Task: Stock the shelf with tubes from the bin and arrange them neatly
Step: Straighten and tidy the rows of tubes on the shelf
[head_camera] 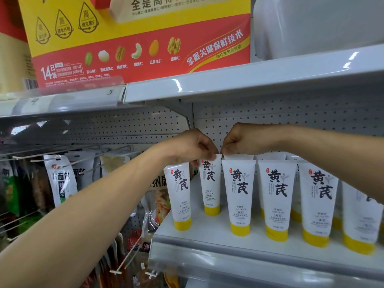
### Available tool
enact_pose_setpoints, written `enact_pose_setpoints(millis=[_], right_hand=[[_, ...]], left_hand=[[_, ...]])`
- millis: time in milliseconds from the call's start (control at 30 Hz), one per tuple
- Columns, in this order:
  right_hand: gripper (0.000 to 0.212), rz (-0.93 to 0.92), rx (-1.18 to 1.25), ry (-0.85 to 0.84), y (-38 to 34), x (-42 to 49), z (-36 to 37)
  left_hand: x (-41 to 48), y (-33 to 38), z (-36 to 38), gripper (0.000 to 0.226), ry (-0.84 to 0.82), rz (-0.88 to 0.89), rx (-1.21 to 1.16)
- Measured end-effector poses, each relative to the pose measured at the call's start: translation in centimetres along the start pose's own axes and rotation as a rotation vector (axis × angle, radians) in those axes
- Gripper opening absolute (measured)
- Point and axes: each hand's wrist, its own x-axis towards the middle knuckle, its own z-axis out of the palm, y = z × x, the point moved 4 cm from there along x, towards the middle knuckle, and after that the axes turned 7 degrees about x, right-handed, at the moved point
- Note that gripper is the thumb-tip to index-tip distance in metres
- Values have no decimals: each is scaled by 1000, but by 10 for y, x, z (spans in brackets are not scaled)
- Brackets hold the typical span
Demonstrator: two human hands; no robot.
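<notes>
1. Tubes (277, 196), white with yellow caps, stand cap-down in rows on the grey shelf (207, 230) at right.
2. Left hand (193, 146) reaches in from the near left, fingers curled. It pinches the top edge of the second tube (210, 183), which is upright and set farther back than its neighbours.
3. Right hand (239, 140) comes in from the right, fingers curled. It pinches the top corner of the rear tube (239, 156), just behind a front-row one.
4. Both hands are nearly touching, in front of the pegboard (270, 119).
5. Snack packets (60, 179) hang on hooks at left.
6. Yellow-and-red box (135, 38) sits on the upper shelf (228, 80).
</notes>
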Motion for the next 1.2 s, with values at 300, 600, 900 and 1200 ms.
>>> enact_pose_setpoints(millis=[300, 600, 900, 1200], right_hand=[[24, -110, 40, 288, -12, -34, -13], [19, -204, -6, 632, -27, -88, 15], [25, -139, 173, 751, -11, -132, 111], [48, 105, -230, 602, 1, -132, 172]], left_hand=[[-49, -3, -16, 45, 396, 19, 46], [-100, -29, 16, 76, 599, -79, -199], [-134, -65, 75, 103, 574, -344, -314], [-128, -66, 97, 73, 467, -348, -304]])
